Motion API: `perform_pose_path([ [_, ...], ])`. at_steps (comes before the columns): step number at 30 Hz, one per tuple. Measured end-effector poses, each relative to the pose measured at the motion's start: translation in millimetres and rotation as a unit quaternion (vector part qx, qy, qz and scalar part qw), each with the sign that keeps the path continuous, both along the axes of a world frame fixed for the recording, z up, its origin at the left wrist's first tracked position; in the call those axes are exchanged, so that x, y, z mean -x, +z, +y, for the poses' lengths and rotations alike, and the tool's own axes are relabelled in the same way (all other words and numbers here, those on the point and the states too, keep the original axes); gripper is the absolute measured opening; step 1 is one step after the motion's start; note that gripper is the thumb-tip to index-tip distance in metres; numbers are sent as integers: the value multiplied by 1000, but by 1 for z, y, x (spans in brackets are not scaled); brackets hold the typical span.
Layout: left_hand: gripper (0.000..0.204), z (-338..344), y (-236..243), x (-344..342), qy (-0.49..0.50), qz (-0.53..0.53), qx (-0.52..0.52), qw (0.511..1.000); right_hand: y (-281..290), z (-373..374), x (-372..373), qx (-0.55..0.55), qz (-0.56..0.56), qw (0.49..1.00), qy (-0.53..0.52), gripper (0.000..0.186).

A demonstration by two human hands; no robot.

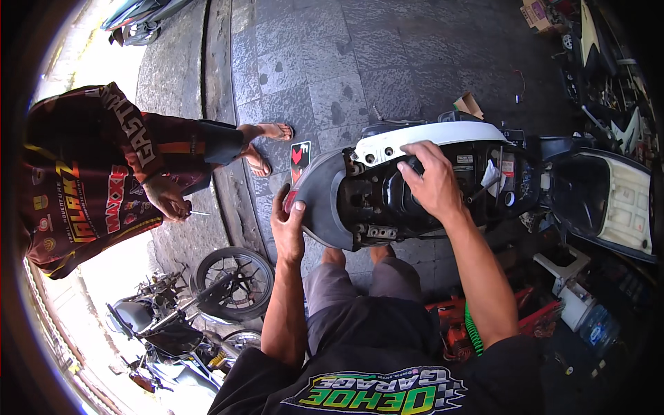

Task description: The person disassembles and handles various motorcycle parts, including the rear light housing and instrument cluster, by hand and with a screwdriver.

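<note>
While left hand (288,229) grips one grey tail cover (324,197); right hand (437,185) (hold unclear), by one white panel (460,134).

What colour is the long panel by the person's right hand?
The panel is white, best seen in the head view.

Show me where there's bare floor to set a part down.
The paved floor beyond the white panel, between the sandaled feet and the open carton, looks free. Crowded: lower left around the black wheel, and right, around the open seat.
</note>
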State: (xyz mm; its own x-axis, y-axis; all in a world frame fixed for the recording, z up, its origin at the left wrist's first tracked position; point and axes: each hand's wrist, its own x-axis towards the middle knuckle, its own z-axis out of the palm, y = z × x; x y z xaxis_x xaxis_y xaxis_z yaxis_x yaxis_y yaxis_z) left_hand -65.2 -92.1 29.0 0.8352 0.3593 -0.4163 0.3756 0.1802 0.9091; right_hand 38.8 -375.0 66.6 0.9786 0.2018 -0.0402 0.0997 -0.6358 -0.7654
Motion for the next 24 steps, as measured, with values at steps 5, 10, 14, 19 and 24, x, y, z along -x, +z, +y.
perform_pose_path([
  [5,72,7,7,-7,-81,86,-91,989,0,25,41,-69,21,992,-102,19],
  [10,68,0,2,-6,-61,68,-146,985,-28,50,72,-103,95,982,-127,20],
  [14,76,31,18,-39,-260,106,-223,933,-17,67,54,-69,76,979,-174,27],
  [19,106,36,8,-60,-322,45,-165,931,-9,62,-14,129,-127,978,103,58],
  [24,108,34,10,-66,-327,93,-112,934,-5,60,-39,202,-37,947,247,50],
])
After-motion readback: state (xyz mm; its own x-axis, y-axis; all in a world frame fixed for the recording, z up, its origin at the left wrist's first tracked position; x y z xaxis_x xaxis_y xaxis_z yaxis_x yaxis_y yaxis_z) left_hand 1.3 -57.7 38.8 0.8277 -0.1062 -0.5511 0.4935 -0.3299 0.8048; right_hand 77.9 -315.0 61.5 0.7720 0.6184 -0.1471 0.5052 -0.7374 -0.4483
